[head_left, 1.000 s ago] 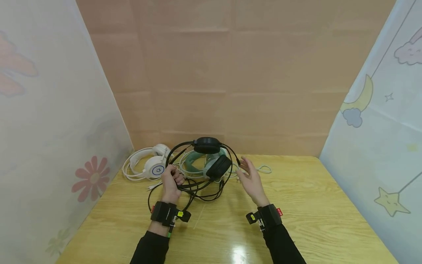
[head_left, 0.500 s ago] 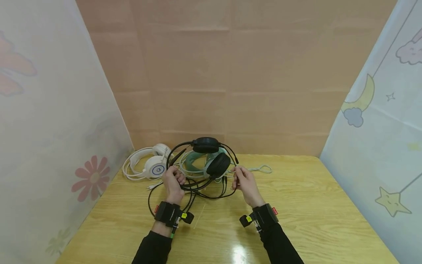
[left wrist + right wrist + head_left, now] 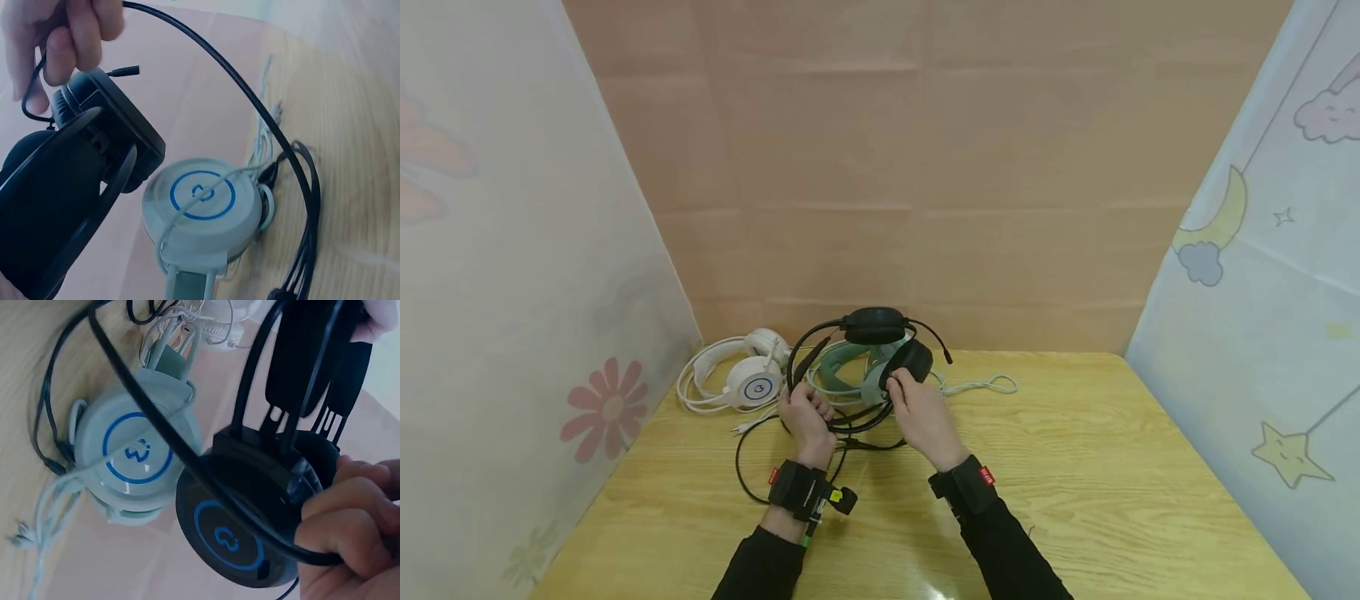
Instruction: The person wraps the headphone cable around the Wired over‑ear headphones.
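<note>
My left hand [image 3: 806,421] grips the headband of a black headset [image 3: 874,323] and holds it up above the table. The headset has two round ear cups and a thin microphone boom [image 3: 938,340] pointing right. With curled fingers, my right hand [image 3: 925,417] holds the headset's black cable [image 3: 162,428] close beside the lower ear cup. In the right wrist view that ear cup [image 3: 212,519] shows a blue ring and logo. Behind it lie pale green headphones [image 3: 131,450], partly hidden by the black headset in the head view.
White headphones [image 3: 754,383] rest at the back left, with a white cable around them. More black cable [image 3: 741,467] loops over the wooden table [image 3: 1075,483]. A pale green cord [image 3: 996,385] trails right. Brown paper [image 3: 925,167] covers the back wall; patterned sheets flank both sides.
My right hand, first open beside the headset, has taken hold of the black cable and moved left with it to the lower ear cup. The left hand has shifted slightly right with the headset.
</note>
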`<action>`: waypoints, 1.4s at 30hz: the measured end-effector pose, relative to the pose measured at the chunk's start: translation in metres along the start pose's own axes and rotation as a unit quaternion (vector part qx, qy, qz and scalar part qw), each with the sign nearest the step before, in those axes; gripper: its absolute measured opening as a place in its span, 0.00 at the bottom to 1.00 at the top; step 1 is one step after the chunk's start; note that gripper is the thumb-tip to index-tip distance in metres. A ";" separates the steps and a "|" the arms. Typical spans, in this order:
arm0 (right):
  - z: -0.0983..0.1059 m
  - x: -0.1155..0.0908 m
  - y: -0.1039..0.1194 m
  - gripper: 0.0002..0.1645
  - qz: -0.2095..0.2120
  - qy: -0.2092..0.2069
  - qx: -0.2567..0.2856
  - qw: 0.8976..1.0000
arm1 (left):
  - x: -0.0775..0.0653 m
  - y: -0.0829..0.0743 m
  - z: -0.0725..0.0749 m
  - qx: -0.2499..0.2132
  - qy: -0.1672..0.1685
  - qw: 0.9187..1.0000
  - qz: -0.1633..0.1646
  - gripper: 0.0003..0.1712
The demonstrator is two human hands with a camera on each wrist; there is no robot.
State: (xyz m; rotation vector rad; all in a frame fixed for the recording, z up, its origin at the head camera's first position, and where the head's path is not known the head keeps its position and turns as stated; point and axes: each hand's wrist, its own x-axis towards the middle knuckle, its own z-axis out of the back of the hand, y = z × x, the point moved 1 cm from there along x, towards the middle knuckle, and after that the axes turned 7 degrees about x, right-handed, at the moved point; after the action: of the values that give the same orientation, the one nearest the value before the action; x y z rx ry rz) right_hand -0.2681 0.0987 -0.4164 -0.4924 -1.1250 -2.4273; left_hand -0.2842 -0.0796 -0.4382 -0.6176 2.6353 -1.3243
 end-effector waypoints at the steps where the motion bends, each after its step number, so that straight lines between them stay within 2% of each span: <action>1: 0.000 0.000 0.002 0.14 0.000 0.008 -0.017 1.000 | 0.000 -0.001 0.000 -0.005 0.004 1.000 0.003 0.19; 5: 0.000 -0.001 0.004 0.15 0.010 0.019 -0.037 0.999 | 0.003 0.001 0.000 -0.028 0.003 0.999 0.021 0.19; 9: 0.003 -0.003 -0.001 0.16 0.016 0.015 -0.003 1.000 | 0.004 0.000 -0.001 -0.048 0.001 0.998 0.046 0.18; 13: 0.009 -0.003 -0.004 0.13 0.021 0.017 0.029 0.999 | 0.005 0.001 -0.001 -0.071 0.005 0.994 0.085 0.17; 18: 0.012 -0.006 -0.005 0.14 0.030 0.038 0.027 0.998 | 0.005 0.003 -0.001 -0.095 -0.010 0.988 0.124 0.15; 24: 0.009 -0.010 -0.001 0.16 0.044 0.055 -0.017 0.997 | 0.001 0.003 -0.005 -0.086 -0.022 0.989 0.122 0.14; 28: 0.006 -0.011 0.004 0.15 0.054 0.048 -0.063 0.995 | -0.001 0.004 -0.006 -0.075 -0.016 0.991 0.111 0.14; 31: 0.005 -0.012 0.004 0.17 0.058 0.039 -0.073 0.995 | -0.001 0.004 -0.006 -0.071 -0.008 0.991 0.112 0.15; 34: 0.005 -0.013 -0.001 0.22 0.046 0.034 -0.054 0.997 | -0.001 0.001 -0.005 -0.084 -0.011 0.989 0.121 0.15; 37: 0.007 -0.013 -0.009 0.25 0.027 0.036 -0.011 0.999 | 0.002 -0.002 -0.003 -0.105 -0.010 0.986 0.133 0.16; 40: 0.009 -0.011 -0.018 0.22 0.012 0.055 0.039 0.998 | 0.004 -0.004 -0.003 -0.133 0.007 0.979 0.155 0.17; 42: 0.011 -0.010 -0.025 0.19 0.003 0.077 0.069 0.995 | 0.007 -0.004 -0.001 -0.162 0.018 0.972 0.172 0.17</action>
State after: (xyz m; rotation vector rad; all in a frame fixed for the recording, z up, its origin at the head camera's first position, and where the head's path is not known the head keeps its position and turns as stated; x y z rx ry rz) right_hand -0.2708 0.1242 -0.4297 -0.2590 -1.2117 -2.3164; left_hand -0.2893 -0.0837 -0.4339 -0.1526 2.8422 -0.8256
